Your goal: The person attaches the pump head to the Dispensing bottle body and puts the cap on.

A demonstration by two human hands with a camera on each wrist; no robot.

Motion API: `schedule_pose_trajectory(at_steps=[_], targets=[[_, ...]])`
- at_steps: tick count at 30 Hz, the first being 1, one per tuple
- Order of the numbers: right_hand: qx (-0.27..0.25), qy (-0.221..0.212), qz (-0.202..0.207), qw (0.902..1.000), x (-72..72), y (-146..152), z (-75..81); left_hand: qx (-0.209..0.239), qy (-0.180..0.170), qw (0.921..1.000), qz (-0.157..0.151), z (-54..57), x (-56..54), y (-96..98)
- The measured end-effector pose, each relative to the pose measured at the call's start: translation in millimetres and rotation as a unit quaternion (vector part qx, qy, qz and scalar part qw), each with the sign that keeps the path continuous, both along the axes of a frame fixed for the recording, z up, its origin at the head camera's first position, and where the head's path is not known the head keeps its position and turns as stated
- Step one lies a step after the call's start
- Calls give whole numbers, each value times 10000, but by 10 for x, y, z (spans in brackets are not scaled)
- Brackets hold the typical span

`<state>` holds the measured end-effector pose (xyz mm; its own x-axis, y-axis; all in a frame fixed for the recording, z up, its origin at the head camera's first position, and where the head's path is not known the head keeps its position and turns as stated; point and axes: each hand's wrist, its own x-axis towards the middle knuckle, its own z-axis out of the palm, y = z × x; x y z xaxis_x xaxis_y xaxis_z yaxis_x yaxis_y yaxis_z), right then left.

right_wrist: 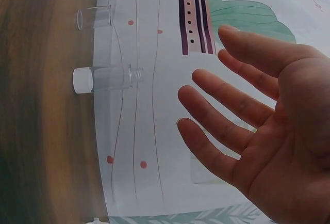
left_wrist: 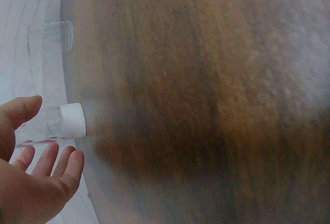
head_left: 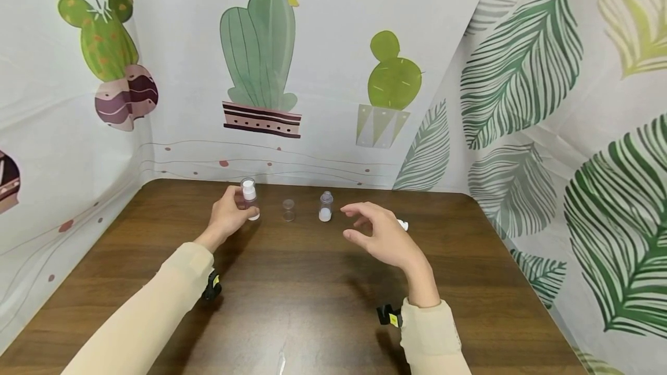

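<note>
My left hand (head_left: 229,216) is around a clear bottle with a white pump top and white base (head_left: 249,191) at the back left of the table. In the left wrist view, a gap shows between its thumb and fingers, with the bottle's white base (left_wrist: 73,121) just beyond the fingertips. My right hand (head_left: 383,236) is raised over the table, fingers spread and loosely bent, holding nothing. Left of its fingertips stands a clear bottle (head_left: 325,207) with a bare threaded neck and white base. A small clear cap (head_left: 289,211) stands between the two bottles.
A small white piece (head_left: 403,224) lies behind my right hand, partly hidden by it. The brown wooden table (head_left: 292,305) ends at a white cloth backdrop (head_left: 333,74) printed with cacti and leaves. Black cameras are strapped on both wrists.
</note>
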<state>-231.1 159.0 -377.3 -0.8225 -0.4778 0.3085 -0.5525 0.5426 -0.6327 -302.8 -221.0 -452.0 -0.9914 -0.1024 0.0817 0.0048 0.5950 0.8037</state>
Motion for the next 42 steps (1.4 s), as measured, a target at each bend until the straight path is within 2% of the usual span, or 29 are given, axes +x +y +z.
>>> schedule_pose_trajectory(at_steps=[5,13,19,25,29,33,42], targets=[[-5,22,-8,10000,-4,18,9,195,198,9996,-44,51,62,-55],[-77,20,-31,10000,-25,48,14,209,458,9987,79,276,223,-82],[-103,157,-84,9998,-24,82,11,350,905,9949,267,401,368,-2],[-242,170,-101,9995,-37,122,0,580,1334,9888,336,459,493,175],[-247,208,-277,9991,-60,177,-15,685,1558,9853,124,476,530,330],[-225,272,-540,9979,-75,248,-21,684,1597,9846,-178,464,536,504],[-443,359,-1054,9928,-98,380,-38,730,1661,9815,-617,387,439,889]])
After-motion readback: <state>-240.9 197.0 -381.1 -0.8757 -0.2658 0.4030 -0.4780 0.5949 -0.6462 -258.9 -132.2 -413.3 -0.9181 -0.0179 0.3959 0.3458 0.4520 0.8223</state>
